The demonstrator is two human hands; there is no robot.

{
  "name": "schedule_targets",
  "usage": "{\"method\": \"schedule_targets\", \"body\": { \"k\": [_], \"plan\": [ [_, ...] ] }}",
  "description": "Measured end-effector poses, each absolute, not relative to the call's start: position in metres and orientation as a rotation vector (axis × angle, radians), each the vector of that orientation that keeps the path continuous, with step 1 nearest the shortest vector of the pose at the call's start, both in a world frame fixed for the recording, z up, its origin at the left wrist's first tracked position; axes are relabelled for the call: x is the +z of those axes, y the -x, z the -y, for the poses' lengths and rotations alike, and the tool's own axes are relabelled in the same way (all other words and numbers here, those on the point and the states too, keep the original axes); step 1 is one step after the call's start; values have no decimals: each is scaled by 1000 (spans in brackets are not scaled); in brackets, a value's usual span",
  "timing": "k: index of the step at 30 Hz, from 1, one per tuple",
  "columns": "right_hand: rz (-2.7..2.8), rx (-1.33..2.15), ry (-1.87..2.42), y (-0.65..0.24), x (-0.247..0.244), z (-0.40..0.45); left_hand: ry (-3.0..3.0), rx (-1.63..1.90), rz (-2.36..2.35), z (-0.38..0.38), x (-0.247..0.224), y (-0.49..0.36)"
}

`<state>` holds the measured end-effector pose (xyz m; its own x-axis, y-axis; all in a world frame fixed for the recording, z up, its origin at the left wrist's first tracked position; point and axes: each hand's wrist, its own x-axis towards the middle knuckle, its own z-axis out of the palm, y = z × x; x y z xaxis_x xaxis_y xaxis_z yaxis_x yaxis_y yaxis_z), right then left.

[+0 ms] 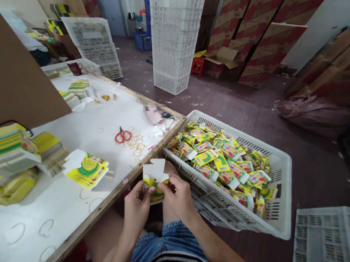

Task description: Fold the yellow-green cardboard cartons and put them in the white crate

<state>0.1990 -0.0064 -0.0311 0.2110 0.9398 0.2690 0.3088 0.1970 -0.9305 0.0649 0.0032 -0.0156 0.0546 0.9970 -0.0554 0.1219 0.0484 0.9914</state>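
While the left hand (pixel 138 201) pinches a carton (pixel 154 174), the right hand (pixel 180 195) grips its opposite side.

A pair of scissors (pixel 122 135) lies beside rubber bands (pixel 134 144) on the table (pixel 95 115). Right of the table, a basket (pixel 288 190) holds cartons (pixel 206 157); behind both stands a crate stack (pixel 173 39).

Dark floor (pixel 204 95), white table (pixel 66 207), bluish door (pixel 112 5) — perhaps

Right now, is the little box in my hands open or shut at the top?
Open: the box has white flaps sticking up, not tucked in, above your left hand and right hand.
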Motion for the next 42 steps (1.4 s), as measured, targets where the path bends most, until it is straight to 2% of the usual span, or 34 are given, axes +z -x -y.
{"method": "schedule_targets", "body": {
  "k": [5,12,20,29,42],
  "plan": [
    [1179,859,1150,-199,-31,6,-1296,1131,-1256,-5,-15,-60],
    [1339,886,1114,-209,-30,9,-1365,1000,-1123,-11,-5,-55],
    [1112,964,937,-207,-27,7,-1277,943,-925,-3,4,-50],
    [1267,1048,1014,-219,-19,9,-1310,747,-870,-5,9,-42],
    [1515,844,1074,-229,-5,7,-1201,747,-810,1,-1,-46]
  ]
}}
